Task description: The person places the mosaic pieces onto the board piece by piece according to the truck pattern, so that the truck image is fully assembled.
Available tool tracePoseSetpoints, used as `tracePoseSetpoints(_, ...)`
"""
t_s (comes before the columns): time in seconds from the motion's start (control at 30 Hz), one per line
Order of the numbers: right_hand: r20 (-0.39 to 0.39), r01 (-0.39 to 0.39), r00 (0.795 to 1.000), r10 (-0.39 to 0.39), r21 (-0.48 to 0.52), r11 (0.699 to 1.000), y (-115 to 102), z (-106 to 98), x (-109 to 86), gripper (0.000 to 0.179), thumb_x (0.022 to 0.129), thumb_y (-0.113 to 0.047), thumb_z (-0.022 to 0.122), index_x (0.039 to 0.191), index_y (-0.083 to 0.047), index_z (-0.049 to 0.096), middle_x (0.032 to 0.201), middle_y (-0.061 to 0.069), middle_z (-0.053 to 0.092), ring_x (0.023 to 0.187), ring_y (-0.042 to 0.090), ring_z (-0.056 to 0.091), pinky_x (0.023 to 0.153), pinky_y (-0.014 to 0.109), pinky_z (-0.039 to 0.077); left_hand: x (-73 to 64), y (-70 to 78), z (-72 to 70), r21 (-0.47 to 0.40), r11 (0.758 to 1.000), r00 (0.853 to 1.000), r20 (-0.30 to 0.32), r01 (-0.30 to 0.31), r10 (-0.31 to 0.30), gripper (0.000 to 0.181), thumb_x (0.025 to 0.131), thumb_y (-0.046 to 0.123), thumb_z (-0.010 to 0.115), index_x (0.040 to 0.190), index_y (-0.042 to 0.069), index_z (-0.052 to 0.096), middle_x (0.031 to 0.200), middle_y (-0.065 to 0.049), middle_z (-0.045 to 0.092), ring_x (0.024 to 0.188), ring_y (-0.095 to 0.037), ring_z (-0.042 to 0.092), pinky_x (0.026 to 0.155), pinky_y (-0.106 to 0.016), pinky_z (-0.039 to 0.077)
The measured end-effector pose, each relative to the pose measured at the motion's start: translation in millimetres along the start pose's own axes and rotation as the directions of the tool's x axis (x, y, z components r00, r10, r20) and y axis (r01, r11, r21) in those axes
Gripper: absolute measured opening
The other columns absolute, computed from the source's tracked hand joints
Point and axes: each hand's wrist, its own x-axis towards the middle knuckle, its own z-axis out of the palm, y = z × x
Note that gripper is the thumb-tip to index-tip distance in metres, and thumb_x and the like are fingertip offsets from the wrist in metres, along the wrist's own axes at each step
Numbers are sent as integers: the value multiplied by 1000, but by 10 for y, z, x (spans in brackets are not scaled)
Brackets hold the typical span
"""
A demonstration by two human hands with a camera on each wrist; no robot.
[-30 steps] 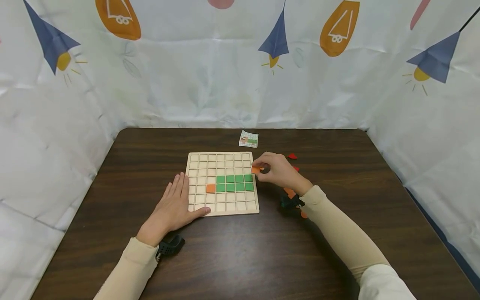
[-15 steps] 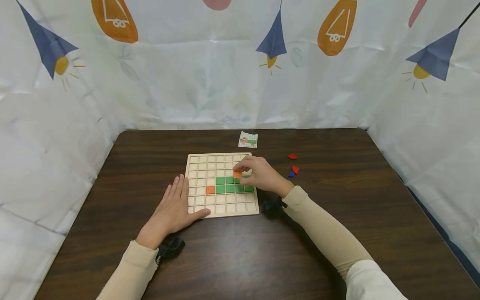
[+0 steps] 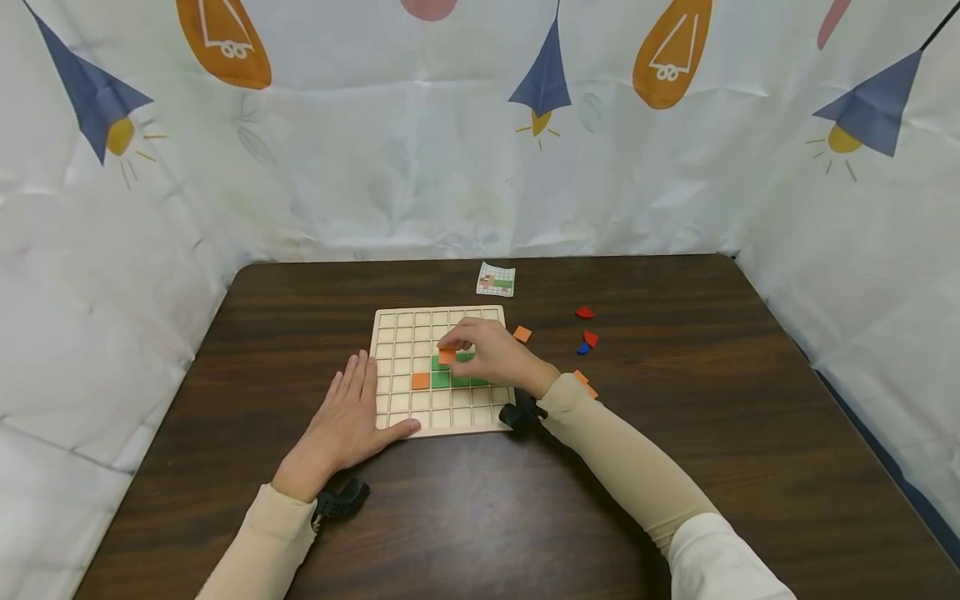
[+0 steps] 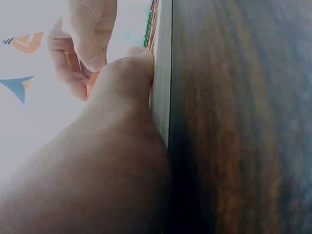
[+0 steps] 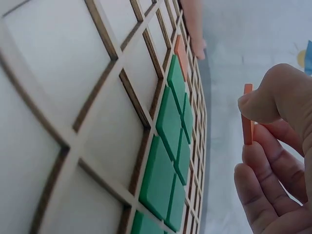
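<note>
My right hand point(image 3: 491, 354) pinches a thin orange square point(image 3: 447, 357) between thumb and fingers above a pale wooden grid board point(image 3: 442, 417). The piece is raised clear of the board; the right wrist view shows it edge-on, roughly parallel to the grid (being square, it has no long axis to favour). From the head view, it sits at the left tips of my grip, over the left end of a block of green tiles point(image 3: 440, 379). Another orange tile point(image 3: 421, 381) occupies a cell to the left of the held one and closer to my body, beside the front green row. My right hand is the nearer to the greens; my left hand point(image 3: 343, 421) lies flat along the board's left edge, fingers straight, thumb stretched onto the near rim. On the dark table point(image 3: 450, 517), right of the board, lie loose orange pieces point(image 3: 522, 334), red pieces point(image 3: 591, 339) and a blue piece point(image 3: 582, 348). A small printed card point(image 3: 496, 280) rests beyond the far edge.
</note>
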Motion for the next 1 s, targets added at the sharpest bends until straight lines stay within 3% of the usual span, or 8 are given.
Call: tracePoseSetpoints(1.0, 98, 4, 995, -7, 32, 999, -22, 191, 268, 33, 96, -21, 71, 127, -13, 73, 121, 2, 72, 106, 16, 69, 93, 26, 58, -5, -10, -12, -3, 1000, 1000, 1, -4, 4, 130, 87, 88, 47, 163, -8, 2, 173, -28, -2, 162, -46, 3, 130, -65, 10)
